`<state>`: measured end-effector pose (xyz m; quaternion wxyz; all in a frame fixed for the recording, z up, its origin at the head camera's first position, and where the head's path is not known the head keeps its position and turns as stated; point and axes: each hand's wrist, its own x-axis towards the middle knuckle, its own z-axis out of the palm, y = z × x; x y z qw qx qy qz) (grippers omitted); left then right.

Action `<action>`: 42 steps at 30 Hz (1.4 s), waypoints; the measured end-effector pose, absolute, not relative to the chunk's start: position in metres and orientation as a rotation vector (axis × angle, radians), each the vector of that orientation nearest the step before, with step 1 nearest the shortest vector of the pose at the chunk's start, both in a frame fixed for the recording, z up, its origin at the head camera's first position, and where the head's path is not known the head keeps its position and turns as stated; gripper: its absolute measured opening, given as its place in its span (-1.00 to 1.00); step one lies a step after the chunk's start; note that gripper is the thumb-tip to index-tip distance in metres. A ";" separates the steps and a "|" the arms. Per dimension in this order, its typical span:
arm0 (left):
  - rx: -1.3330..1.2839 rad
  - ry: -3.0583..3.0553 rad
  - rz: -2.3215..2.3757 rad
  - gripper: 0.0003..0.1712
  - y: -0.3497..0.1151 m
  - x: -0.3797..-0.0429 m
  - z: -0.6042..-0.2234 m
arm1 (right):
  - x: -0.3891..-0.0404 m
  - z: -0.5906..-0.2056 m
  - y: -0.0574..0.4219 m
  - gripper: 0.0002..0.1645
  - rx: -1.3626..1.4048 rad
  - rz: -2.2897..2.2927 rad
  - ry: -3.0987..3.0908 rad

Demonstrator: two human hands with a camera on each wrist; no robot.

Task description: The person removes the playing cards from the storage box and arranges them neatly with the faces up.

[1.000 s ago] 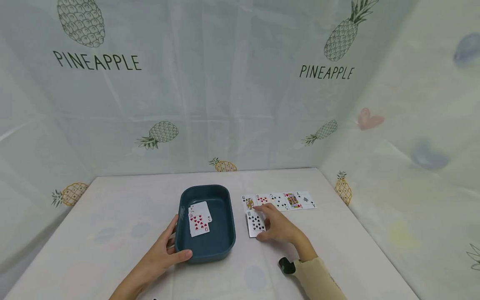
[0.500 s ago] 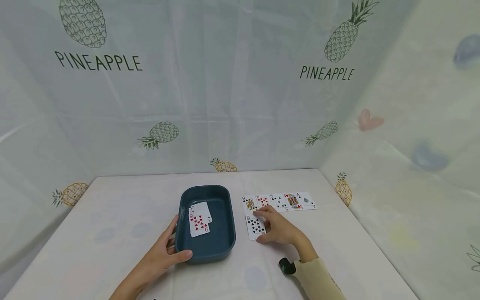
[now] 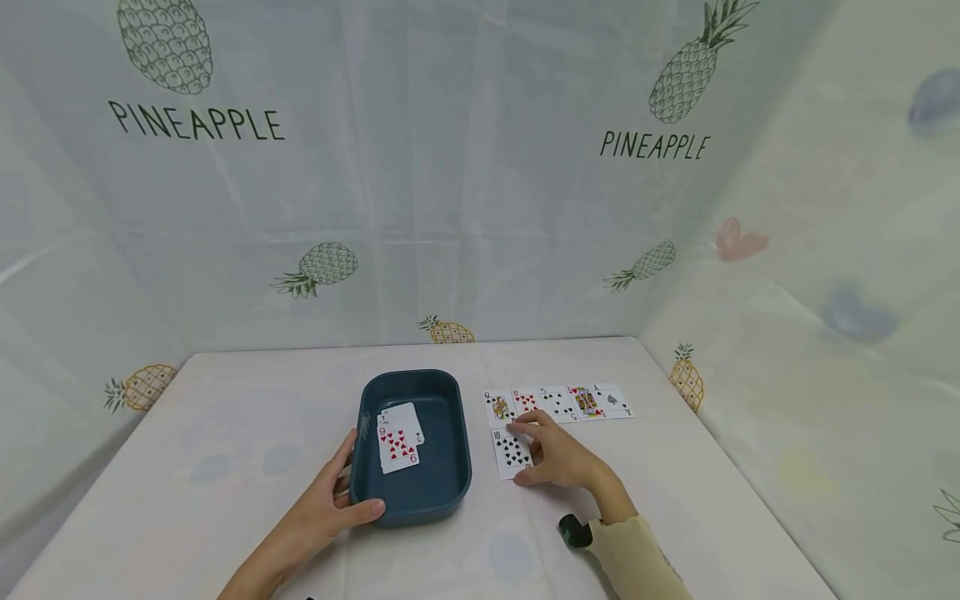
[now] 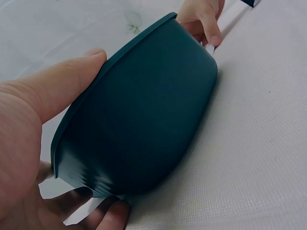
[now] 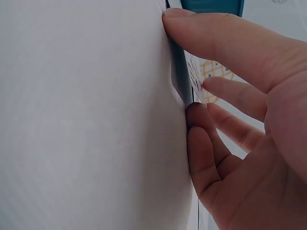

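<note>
My left hand grips the near left corner of a dark blue-green basin, thumb at the rim and fingers along the outer side. In the left wrist view the basin's side fills the middle. Inside it lie overlapping playing cards, a red nine on top. My right hand holds a black ten playing card by its edges, thumb at the near edge and fingertips at the far edge. In the right wrist view this card is seen edge-on, close over the cloth.
Behind the ten, a row of face-up cards runs rightward: a queen, a red ten, a black five, a red face card and an ace. A white cloth covers the table, with pineapple-print curtains behind.
The black ten has shifted slightly toward me and lies flatter below the queen; the right fingertips moved a little with it. The left hand and basin stay put.
</note>
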<state>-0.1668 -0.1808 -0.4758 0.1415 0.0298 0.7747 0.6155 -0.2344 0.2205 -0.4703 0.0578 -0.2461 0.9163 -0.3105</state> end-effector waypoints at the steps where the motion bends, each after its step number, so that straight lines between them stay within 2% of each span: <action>1: 0.084 2.241 1.772 0.38 -0.181 -0.167 -0.476 | -0.234 -0.470 0.221 -0.06 -0.743 -0.939 2.778; 24: 0.085 2.268 1.741 0.38 -0.180 -0.166 -0.473 | -0.234 -0.473 0.224 -0.19 -0.753 -0.882 2.802; 42: 0.062 2.298 1.714 0.37 -0.180 -0.167 -0.476 | -0.233 -0.473 0.225 -0.21 -0.706 -0.906 2.814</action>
